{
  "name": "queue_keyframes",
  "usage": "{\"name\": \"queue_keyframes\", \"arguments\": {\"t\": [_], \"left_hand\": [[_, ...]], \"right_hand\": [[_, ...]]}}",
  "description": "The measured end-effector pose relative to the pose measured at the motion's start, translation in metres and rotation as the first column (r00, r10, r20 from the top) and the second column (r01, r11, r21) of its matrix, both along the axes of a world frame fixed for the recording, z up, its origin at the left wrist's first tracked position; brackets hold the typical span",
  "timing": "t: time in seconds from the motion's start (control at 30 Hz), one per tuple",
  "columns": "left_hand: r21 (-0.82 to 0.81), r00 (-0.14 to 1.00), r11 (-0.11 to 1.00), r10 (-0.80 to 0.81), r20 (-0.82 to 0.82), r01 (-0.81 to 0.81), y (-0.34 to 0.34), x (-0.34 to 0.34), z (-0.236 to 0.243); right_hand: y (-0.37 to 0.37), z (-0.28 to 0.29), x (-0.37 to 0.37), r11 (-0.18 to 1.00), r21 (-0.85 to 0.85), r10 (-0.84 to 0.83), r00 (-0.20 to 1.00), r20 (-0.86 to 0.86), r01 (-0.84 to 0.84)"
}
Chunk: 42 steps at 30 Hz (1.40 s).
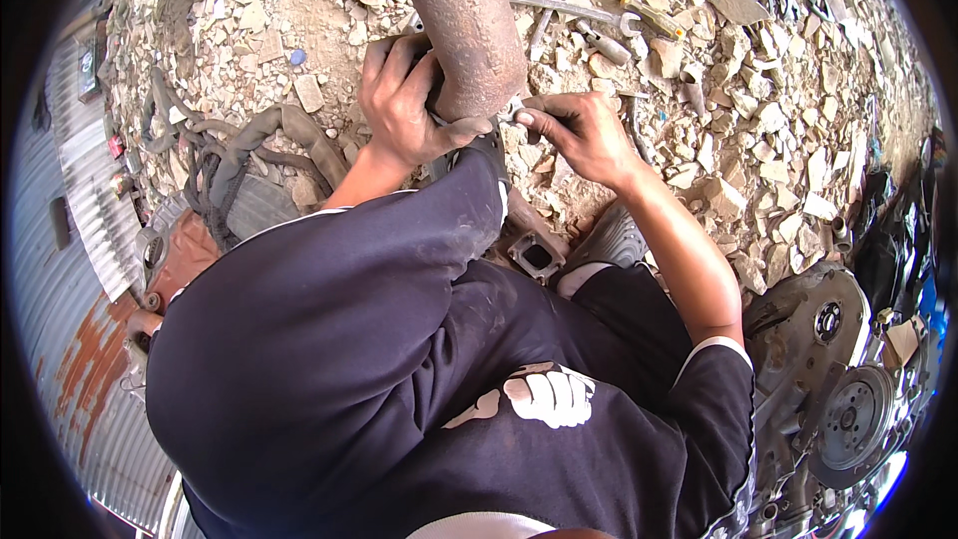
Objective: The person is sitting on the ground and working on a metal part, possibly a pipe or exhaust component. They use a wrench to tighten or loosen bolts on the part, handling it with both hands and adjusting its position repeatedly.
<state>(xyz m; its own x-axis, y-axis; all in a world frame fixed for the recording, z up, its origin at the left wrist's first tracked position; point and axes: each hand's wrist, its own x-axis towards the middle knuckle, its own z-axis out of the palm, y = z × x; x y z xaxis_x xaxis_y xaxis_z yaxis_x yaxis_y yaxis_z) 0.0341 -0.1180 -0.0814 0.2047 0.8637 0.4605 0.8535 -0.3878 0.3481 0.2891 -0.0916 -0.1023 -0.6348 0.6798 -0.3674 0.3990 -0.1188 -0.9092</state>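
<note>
A thick, rusty curved metal pipe [469, 30] comes down from the top of the view and bends in front of me. My left hand [404, 105] is wrapped around the left side of its lower end, the thumb reaching underneath toward the right. On the other side, my right hand [584, 135] pinches thumb against forefinger beside the pipe's end. A small light metallic bit shows at those fingertips, too small to name. Below the hands, a rusty square-ended flange [536, 256] shows between my legs, near my grey shoe [611, 238].
Broken stone covers the ground. An open-ended wrench [574, 8], a screwdriver [654, 18] and a socket [604, 43] lie right of the pipe. Dark hoses [269, 135] lie at left beside corrugated metal sheets [90, 170]. Engine parts [813, 369] stand at lower right.
</note>
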Motion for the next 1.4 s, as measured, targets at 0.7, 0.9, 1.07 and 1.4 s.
{"name": "queue_keyframes", "arguments": {"t": [0.7,0.9,1.07,1.4], "left_hand": [[0.026,1.0,1.0,-0.012,0.0,0.012,-0.002,-0.001,-0.007],[0.006,1.0,1.0,0.0,-0.003,0.0,-0.001,-0.001,-0.004],[0.005,1.0,1.0,-0.002,0.002,0.002,-0.001,0.0,-0.002],[0.01,1.0,1.0,0.009,-0.007,-0.009,0.0,0.002,0.003]], "right_hand": [[-0.01,0.0,-0.004,0.992,0.015,-0.128,0.991,0.04,0.127],[-0.006,0.0,-0.01,0.995,-0.002,-0.099,0.995,-0.011,0.099],[-0.005,-0.001,-0.007,0.997,-0.049,-0.06,0.998,-0.029,0.059],[-0.029,0.006,-0.018,0.968,-0.093,-0.24,0.97,-0.041,0.235]]}}
